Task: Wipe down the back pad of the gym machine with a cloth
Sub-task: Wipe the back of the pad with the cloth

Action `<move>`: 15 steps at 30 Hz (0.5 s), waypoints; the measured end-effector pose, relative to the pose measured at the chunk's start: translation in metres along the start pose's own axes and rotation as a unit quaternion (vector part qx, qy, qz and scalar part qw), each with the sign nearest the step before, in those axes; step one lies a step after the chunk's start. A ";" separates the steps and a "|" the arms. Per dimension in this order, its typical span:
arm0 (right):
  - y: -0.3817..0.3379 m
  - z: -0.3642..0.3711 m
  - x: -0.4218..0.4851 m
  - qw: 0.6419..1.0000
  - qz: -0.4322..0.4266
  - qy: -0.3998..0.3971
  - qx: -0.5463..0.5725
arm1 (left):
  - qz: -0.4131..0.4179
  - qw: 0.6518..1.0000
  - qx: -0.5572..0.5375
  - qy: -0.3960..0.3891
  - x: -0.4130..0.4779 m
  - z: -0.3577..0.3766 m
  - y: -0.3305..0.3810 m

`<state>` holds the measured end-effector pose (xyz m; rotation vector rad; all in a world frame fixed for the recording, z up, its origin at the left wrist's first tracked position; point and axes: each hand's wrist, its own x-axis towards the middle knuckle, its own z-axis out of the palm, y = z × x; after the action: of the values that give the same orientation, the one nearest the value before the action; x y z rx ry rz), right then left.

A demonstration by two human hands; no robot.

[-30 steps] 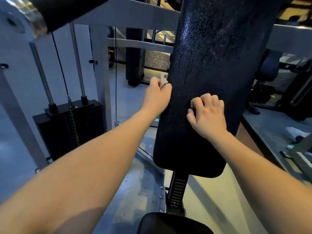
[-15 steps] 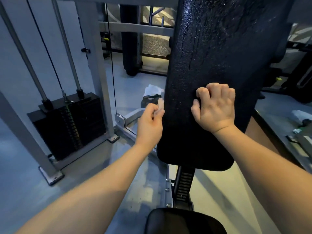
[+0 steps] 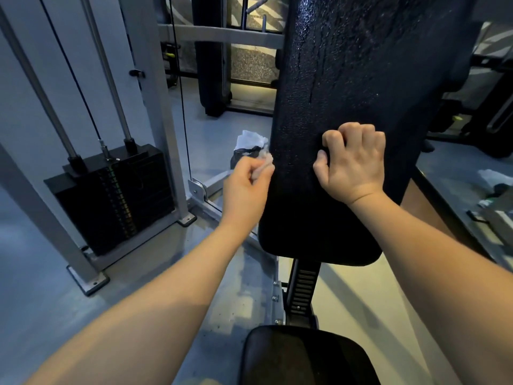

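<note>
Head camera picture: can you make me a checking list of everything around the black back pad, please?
surface: back pad, black and upright, with wet streaks across its upper part.
job's things: cloth, small and whitish, at the pad's left edge.
clutter: crumpled white and black bundle on the floor beyond the left hand; white scraps at far right.
grips: left hand pinches the cloth; right hand rests on the pad face, fingers curled, nothing seen in it.
cables: thin black cable runs down beside the grey frame.
surroundings: weight stack at left, seat below the pad, grey floor.
</note>
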<state>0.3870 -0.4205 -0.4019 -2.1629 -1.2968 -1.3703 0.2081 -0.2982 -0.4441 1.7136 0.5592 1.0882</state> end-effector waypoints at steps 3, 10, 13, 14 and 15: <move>-0.001 -0.002 0.001 1.000 0.004 -0.013 0.006 | -0.014 0.998 -0.033 0.061 0.024 0.000 0.029; -0.001 -0.002 0.001 1.000 0.000 -0.009 -0.004 | -0.015 1.000 0.022 -0.013 0.006 0.013 0.033; -0.002 -0.002 0.001 1.000 0.001 -0.011 -0.005 | 0.007 0.998 0.004 -0.063 0.019 -0.002 0.022; -0.002 -0.002 0.001 1.000 0.001 -0.012 -0.005 | 0.010 0.996 -0.010 -0.083 0.024 -0.005 0.019; -0.002 -0.002 0.001 1.000 0.001 -0.012 -0.006 | 0.009 0.995 -0.028 -0.095 0.027 -0.006 0.016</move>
<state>0.3845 -0.4201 -0.4002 -2.1953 -1.2984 -1.3589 0.2143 -0.2806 -0.4180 1.7533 0.3906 0.9326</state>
